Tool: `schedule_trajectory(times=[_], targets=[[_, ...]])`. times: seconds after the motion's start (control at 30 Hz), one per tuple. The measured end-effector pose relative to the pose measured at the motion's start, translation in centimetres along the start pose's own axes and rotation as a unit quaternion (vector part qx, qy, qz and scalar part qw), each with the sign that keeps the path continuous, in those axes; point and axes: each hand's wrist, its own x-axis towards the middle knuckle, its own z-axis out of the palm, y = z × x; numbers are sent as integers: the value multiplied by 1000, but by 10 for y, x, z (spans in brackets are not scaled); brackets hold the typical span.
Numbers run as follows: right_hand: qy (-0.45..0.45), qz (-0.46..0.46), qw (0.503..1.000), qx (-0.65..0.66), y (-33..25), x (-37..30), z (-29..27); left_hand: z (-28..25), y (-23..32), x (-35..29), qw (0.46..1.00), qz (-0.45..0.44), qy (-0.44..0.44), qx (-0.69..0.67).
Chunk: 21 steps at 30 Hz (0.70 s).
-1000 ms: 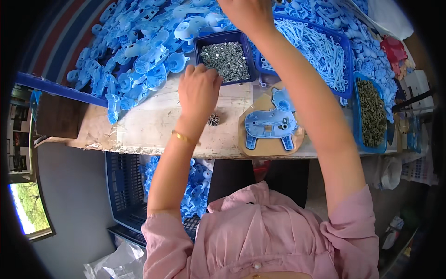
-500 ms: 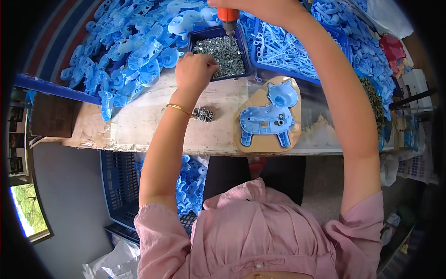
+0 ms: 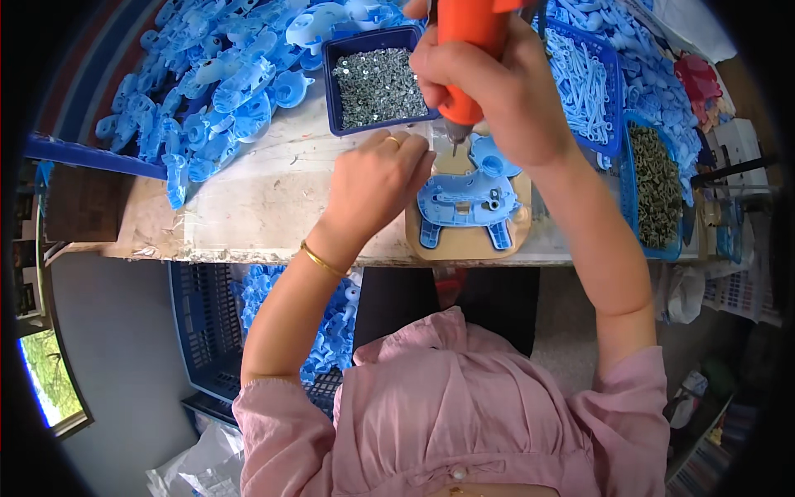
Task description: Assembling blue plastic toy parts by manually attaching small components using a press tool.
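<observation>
My right hand point(image 3: 517, 103) is wrapped around an orange power screwdriver point(image 3: 472, 45), its bit pointing down just above a blue plastic animal-shaped shell point(image 3: 460, 195). The shell lies hollow side up on a tan board point(image 3: 460, 250) near the table's front edge. Small dark parts sit in the shell's right side; my right hand and the tool cover some of its head end. Close to the shell's left side, my left hand point(image 3: 377, 178) has its fingers pinched together. Whatever lies between those fingertips is hidden or too small to name.
A dark blue tray point(image 3: 333, 112) of small metal screws stands beyond my left hand. Blue plastic shells point(image 3: 240, 91) are heaped at the left. Baskets of blue sticks point(image 3: 584, 91) and brownish small parts point(image 3: 656, 186) stand at the right. Below the table is a dark crate point(image 3: 195, 323).
My left hand has moved from the screw tray toward me, beside the shell. My right hand has brought the screwdriver down and nearer, over the shell. The small bristly object is now out of sight.
</observation>
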Motion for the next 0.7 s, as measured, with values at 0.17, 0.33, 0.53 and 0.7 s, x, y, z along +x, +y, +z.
schedule_trajectory(times=[0.17,0.33,0.53,0.7], targets=[[12,-57,995,78,6,-18,10,-1,19,-12,992,-18,40,-122],[18,-85,994,70,15,-23,11,-7,29,-14,982,-40,32,-183],[9,-69,993,93,16,-26,9,-9,34,-15,986,-26,9,-165],[22,-58,996,70,18,-28,12,-5,36,-21,974,-41,5,-223]])
